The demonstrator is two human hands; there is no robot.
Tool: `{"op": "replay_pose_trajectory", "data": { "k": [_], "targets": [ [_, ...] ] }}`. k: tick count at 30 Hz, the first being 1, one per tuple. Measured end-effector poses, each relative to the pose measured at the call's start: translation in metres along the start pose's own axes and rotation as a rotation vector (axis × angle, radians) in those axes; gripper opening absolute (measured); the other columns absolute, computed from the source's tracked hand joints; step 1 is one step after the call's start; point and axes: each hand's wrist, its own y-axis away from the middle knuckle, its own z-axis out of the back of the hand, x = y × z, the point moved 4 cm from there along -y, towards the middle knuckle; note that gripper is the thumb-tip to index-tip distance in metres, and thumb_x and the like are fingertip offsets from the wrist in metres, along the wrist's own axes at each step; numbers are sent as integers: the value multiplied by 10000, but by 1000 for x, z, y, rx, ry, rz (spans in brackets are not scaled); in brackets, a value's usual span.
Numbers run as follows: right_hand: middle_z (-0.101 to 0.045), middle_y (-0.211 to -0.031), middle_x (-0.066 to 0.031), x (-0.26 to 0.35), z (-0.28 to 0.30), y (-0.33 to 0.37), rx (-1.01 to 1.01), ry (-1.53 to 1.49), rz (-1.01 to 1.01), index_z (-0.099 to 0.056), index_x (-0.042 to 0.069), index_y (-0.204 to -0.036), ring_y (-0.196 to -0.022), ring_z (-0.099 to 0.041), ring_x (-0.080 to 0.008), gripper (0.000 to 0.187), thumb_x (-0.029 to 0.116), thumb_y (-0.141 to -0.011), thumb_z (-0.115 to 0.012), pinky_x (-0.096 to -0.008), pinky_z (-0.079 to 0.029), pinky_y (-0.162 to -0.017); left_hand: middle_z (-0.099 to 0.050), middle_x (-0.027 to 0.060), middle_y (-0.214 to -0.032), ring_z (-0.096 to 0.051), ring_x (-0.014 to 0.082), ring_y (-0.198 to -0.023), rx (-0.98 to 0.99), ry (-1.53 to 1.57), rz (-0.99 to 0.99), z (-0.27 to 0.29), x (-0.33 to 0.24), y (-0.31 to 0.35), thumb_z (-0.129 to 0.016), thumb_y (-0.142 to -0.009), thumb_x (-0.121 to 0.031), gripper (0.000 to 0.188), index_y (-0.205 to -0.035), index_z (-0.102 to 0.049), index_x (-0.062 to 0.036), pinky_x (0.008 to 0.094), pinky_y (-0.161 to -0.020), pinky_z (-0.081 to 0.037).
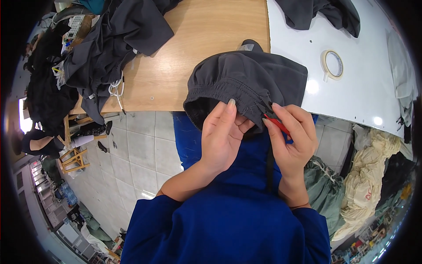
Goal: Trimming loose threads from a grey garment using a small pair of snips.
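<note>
A dark grey garment (pixel 246 70) with a gathered elastic waistband lies over the table's near edge in front of me. My left hand (pixel 222 138) grips the waistband, thumb on top and fingers partly hidden behind the cloth. Between the thumb and fingers of my right hand (pixel 293 138) is a pair of red-handled thread snips (pixel 277 123). Their dark blades point up and left against the waistband, close to my left fingers. Whether the blades are apart I cannot make out. Loose threads show along the seam there.
More dark grey garments (pixel 118 39) with a white cord (pixel 116 90) are heaped on the wooden table (pixel 211 26) at the left. A tape roll (pixel 332 64) lies on the white tabletop (pixel 299 57) at right. Cream cloth bundles (pixel 365 176) and a green sack (pixel 323 189) stand below.
</note>
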Motion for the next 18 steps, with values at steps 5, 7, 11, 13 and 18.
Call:
{"op": "replay_pose_trajectory", "data": {
  "k": [5, 7, 11, 13, 18],
  "targets": [
    [-595, -850, -79, 1, 0, -2, -12, 24, 50, -696, 52, -951, -678, -579, -166, 342, -29, -624, -757, -242, -461, -571, -571, 102, -1160, -555, 175, -1080, -12, 3, 2, 0, 0, -1, -334, -997, -188, 310, -1214, -456, -4, 331, -932, -440],
    [-595, -845, -77, 1, 1, -1, -24, 18, 60, -697, 51, -942, -668, -574, -166, 333, -28, -623, -755, -238, -454, -564, -559, 105, -1182, -546, 180, -1093, 7, -8, -5, 1, 0, -2, -336, -996, -186, 317, -1230, -443, 0, 337, -942, -434],
    [-594, -839, -73, -1, 2, -1, -12, 55, 71, -697, 52, -943, -667, -573, -166, 332, -22, -624, -756, -238, -453, -564, -550, 111, -1196, -541, 185, -1099, 22, 1, -19, 3, 1, -2, -337, -996, -184, 320, -1236, -435, 2, 345, -953, -426],
    [-597, -840, -73, -1, 0, -1, -19, 38, 60, -698, 54, -939, -663, -572, -168, 335, -14, -617, -762, -243, -453, -563, -550, 115, -1194, -543, 185, -1094, 21, -30, 4, 0, 2, -2, -346, -997, -197, 322, -1234, -441, -1, 348, -958, -424],
    [-600, -828, -74, 4, 1, -1, -48, -8, 100, -699, 57, -922, -656, -567, -175, 326, -10, -610, -767, -250, -453, -558, -561, 106, -1174, -552, 174, -1074, 10, -51, 25, 3, 5, -6, -370, -994, -219, 318, -1213, -466, -9, 342, -937, -440]
  ]
}}
